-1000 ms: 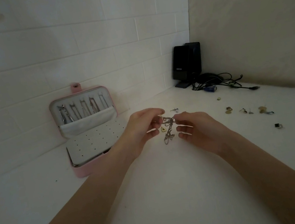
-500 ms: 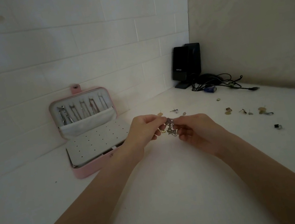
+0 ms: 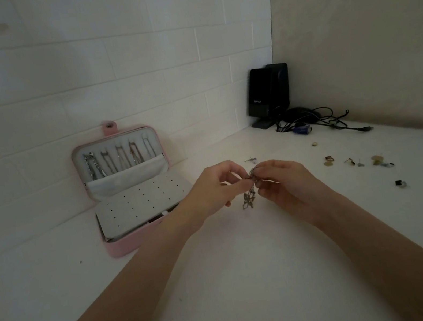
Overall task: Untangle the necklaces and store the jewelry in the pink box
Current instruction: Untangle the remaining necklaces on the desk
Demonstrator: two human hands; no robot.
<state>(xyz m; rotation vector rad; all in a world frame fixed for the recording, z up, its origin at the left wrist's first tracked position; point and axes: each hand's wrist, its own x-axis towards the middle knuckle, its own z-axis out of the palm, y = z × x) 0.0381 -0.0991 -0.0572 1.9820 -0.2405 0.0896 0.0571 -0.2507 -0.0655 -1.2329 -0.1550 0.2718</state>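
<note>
Above white counter (image 3: 226, 285), hands pinching necklaces (image 3: 249, 199)

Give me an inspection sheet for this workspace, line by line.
Surface: white countertop, dimly lit.
Job's things: tangled necklaces held above the counter, a pendant dangling; pink box open against the wall, chains hanging in its lid, perforated white panel below.
Clutter: small earrings and studs scattered at right; one stud beyond the hands.
Grippers: left hand and right hand both pinch the tangle.
Cables: black cords bunched in the corner.
Surroundings: white brick wall, beige side wall, black speakers.
</note>
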